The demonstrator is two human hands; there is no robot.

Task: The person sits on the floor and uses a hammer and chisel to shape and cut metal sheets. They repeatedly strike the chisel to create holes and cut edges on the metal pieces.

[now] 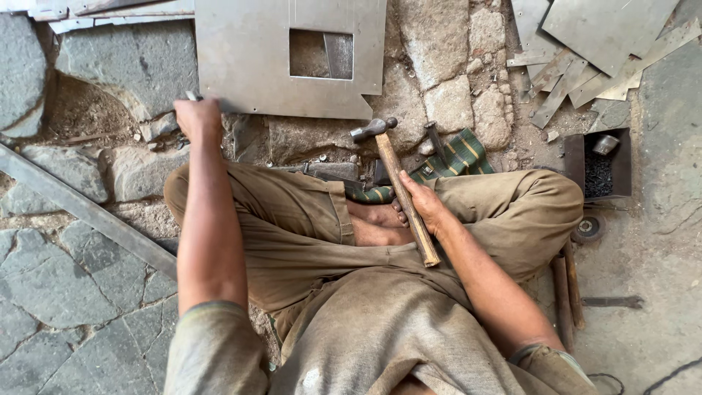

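Hammer [398,186] first: you hold its wooden handle low in your right hand [423,205], fingers wrapped around the shaft just above its butt end, with the steel head hanging forward over the stone floor [88,292] beyond your crossed legs. Gripped that far back, the head could swing wide or twist, I judge, and your bare foot [376,223] lies just beside the handle, where a slip would land. Your left hand [197,118] reaches out to the edge of the large metal sheet [248,66] with the square cutout, fingers closed around a small metal piece [192,96] whose tip peeks above the knuckles; what it is, you cannot tell from here. Sheet edges look sharp, so a skid could cut that hand. Offcuts [578,51] and a small dark box [598,164] lie well apart on your right.
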